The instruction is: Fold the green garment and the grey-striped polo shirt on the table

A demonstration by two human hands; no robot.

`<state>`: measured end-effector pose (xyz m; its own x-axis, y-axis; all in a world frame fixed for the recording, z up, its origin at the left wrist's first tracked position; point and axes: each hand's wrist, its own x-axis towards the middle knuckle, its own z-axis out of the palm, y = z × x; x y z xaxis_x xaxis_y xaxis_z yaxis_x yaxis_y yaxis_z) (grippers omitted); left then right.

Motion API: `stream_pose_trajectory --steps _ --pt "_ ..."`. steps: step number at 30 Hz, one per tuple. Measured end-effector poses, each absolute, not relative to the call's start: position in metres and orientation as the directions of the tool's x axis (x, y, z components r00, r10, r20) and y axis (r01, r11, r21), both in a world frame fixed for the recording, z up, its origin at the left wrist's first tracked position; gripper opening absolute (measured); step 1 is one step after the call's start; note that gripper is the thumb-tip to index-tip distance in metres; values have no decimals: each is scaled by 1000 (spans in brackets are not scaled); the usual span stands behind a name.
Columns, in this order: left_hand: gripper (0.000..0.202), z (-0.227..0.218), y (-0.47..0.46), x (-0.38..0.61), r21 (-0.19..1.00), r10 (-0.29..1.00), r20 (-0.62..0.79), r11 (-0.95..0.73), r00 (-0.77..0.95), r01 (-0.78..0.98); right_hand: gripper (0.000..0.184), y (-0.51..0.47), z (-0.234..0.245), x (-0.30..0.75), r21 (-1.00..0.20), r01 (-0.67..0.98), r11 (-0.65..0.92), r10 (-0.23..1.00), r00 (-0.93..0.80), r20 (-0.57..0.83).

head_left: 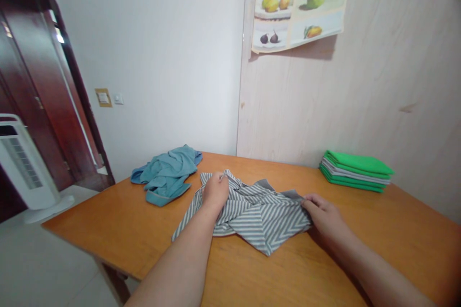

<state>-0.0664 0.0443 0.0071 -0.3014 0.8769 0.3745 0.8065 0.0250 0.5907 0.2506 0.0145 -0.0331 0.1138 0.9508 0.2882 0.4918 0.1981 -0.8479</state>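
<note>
A grey-and-white striped garment (pixel 252 213) lies crumpled on the wooden table (pixel 234 278) in front of me; I cannot tell its exact kind. Toward its left part, my left hand (pixel 216 192) is closed on a bunch of the fabric. My right hand (pixel 322 208) pinches the garment's right edge between thumb and fingers. Plain grey trim shows along the far side of the striped cloth. Its near corner points toward me on the tabletop.
A rumpled heap of teal and blue clothes (pixel 167 170) lies at the table's back left. At the back right sits a neat stack of folded green and grey cloths (pixel 356 170). A white tower fan (pixel 29 168) stands on the floor at left. The wall borders the table's far edge.
</note>
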Motion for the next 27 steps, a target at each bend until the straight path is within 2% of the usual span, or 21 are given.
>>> stream_pose_trajectory --steps 3,6,8,10,13,16,21,25,27 --pt "24 15 31 -58 539 753 584 -82 -302 838 27 12 -32 250 -837 518 177 923 208 324" --pt "23 22 18 -44 459 705 694 -280 -143 843 35 5 -29 245 -745 633 213 847 259 463" --pt "16 24 11 -35 446 762 647 -361 -16 819 37 -2 -24 239 -678 686 266 821 207 531" --pt "16 25 6 -29 421 830 547 -388 111 820 35 -10 -19 231 -630 693 350 837 71 543" --pt "15 21 2 -24 341 874 409 -415 264 844 33 -21 -13 217 -573 655 493 839 -185 511" --pt "22 15 2 -24 297 855 379 -474 353 829 42 -30 -10 207 -539 619 572 816 -362 451" --pt "62 10 4 -26 371 826 388 -546 409 751 57 -43 -8 199 -543 613 574 816 -482 318" --pt "58 7 8 -27 396 847 378 -512 373 762 67 -44 -7 197 -463 657 595 802 -520 293" --pt "49 6 10 -27 408 860 385 -485 336 774 51 -43 -6 197 -408 681 608 794 -538 284"
